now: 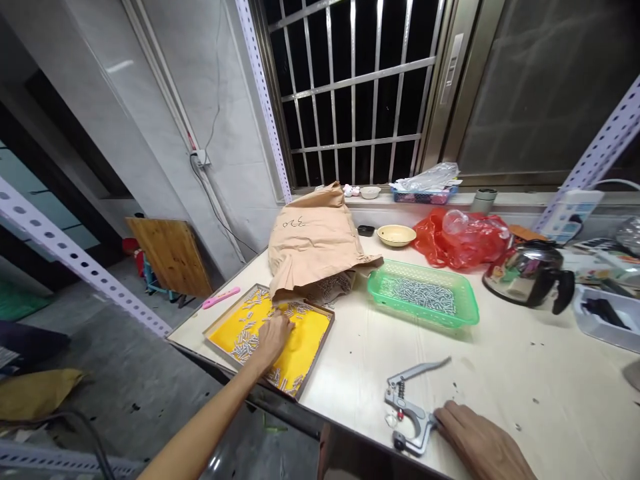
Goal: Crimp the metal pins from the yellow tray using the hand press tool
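Observation:
My left hand [275, 338] reaches into a shallow tray [317, 355] with a bright yellow bottom. Small silvery metal pins [245, 343] lie scattered there. Its fingers are curled down together among the pins, and what they pinch is hidden. My right hand [473, 430] rests on the tabletop at the lower right, fingers loosely stretched. Its fingertips are at the end of a grey metal hand press [417, 417], a plier-like tool with a spring, a C-shaped jaw and a raised lever. It lies by the table's front edge.
Behind the tray slumps an open brown paper sack [317, 233] with more metal pieces at its mouth. A green basket [473, 300] holds many pins. Also on the table are a pink-handled cutter [221, 298], cream bowl [396, 235], red plastic bag [450, 243] and kettle [523, 273].

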Available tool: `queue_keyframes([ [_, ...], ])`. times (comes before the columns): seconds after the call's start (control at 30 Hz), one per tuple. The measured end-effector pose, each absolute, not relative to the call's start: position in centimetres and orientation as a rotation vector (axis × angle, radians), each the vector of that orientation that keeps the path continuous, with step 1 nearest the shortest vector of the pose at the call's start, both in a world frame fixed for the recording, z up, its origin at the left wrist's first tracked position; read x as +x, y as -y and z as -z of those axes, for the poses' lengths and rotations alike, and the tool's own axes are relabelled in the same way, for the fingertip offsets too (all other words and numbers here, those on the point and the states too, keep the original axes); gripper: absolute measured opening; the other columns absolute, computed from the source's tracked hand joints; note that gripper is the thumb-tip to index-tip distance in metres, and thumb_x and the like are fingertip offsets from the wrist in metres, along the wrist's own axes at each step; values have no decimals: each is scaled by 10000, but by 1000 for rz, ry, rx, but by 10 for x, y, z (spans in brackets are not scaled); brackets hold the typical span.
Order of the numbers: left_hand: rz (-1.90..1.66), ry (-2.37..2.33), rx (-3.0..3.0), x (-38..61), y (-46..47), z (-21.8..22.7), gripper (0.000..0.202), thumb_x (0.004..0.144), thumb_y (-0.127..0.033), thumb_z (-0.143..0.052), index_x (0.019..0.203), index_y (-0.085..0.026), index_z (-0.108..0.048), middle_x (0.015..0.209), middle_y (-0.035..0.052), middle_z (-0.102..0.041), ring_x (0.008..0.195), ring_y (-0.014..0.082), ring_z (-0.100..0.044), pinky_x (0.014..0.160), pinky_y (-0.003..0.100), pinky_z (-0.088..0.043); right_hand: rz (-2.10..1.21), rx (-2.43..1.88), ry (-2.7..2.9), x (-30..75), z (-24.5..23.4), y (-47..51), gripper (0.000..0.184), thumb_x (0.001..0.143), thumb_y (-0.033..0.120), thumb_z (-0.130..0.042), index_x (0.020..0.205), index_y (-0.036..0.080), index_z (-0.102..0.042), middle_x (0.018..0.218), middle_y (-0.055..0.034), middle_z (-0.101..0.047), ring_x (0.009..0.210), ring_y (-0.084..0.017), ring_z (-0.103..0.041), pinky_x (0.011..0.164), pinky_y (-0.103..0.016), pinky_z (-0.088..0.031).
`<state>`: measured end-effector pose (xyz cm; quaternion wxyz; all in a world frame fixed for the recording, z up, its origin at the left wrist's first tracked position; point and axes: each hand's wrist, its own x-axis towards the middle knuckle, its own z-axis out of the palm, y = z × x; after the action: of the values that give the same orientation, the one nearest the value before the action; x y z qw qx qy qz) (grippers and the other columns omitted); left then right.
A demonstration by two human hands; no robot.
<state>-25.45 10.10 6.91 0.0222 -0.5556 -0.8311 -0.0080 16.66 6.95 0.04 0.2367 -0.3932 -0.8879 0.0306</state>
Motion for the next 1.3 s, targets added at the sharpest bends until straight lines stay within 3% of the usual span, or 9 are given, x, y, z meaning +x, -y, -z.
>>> queue_keyframes([
  [0.17, -99, 2515, -1818, -257, -114, -68, 288, 872, -245, -370, 855, -123, -631, 952, 133, -608, 865, 238, -609, 710, 315, -414, 10, -1159, 2670, 152, -21, -87, 194, 875, 107, -405, 819, 246, -528, 787, -14, -554, 707, -181, -529, 617, -304, -349],
  [0.47, -209, 2265, -2028, -266, -126, -72, 272, 851, -249, -356, 803, -147, -604, 891, 105, -597, 835, 224, -589, 691, 290, -413, -18, -1428, 2654, 136, -35, -90, 128, 912, 139, -436, 853, 215, -520, 850, -13, -539, 777, -172, -483, 605, -286, -300],
  [0.53, -62, 2252, -2036, -257, -126, -79, 261, 838, -251, -371, 799, -151, -609, 898, 107, -606, 829, 228, -587, 681, 291, -421, -22, -1441, 2640, 136, -32, -89, 127, 912, 134, -435, 871, 215, -523, 865, -18, -537, 794, -175, -475, 622, -291, -305],
  [0.63, 449, 2436, -2104, -218, -116, -91, 230, 794, -326, -458, 816, -167, -623, 833, 69, -631, 751, 195, -589, 608, 256, -435, -47, -1449, 2636, 137, -30, -90, 136, 907, 112, -433, 883, 208, -526, 880, -27, -536, 807, -174, -468, 640, -291, -309],
  [0.73, 1094, 2934, -2187, -153, -96, -94, 339, 707, -475, -566, 834, -165, -619, 563, -15, -552, 489, 125, -501, 404, 201, -354, -57, -1460, 2643, 138, -30, -90, 142, 899, 92, -438, 895, 200, -530, 893, -35, -539, 820, -174, -467, 647, -286, -308],
  [0.8, 1360, 3174, -2249, -110, -82, -89, 383, 654, -505, -614, 791, -147, -608, 479, -49, -490, 405, 86, -420, 361, 184, -309, -74, -1467, 2633, 138, -31, -89, 139, 899, 94, -440, 893, 199, -531, 899, -37, -539, 827, -175, -466, 657, -286, -311],
  [1.03, 1500, 3422, -2165, -53, -67, -59, 414, 607, -525, -650, 737, -139, -574, 423, -84, -446, 326, 45, -320, 312, 169, -216, -89, -1479, 2585, 138, -37, -87, 127, 908, 110, -436, 874, 194, -525, 900, -38, -546, 834, -178, -468, 681, -294, -321],
  [1.3, 1342, 3430, -2209, -55, -64, -48, 403, 642, -543, -624, 647, -149, -539, 368, -85, -415, 300, 37, -281, 314, 169, -197, -59, -1452, 2543, 139, -31, -89, 112, 909, 123, -445, 870, 193, -522, 886, -34, -547, 820, -179, -465, 675, -299, -318],
])
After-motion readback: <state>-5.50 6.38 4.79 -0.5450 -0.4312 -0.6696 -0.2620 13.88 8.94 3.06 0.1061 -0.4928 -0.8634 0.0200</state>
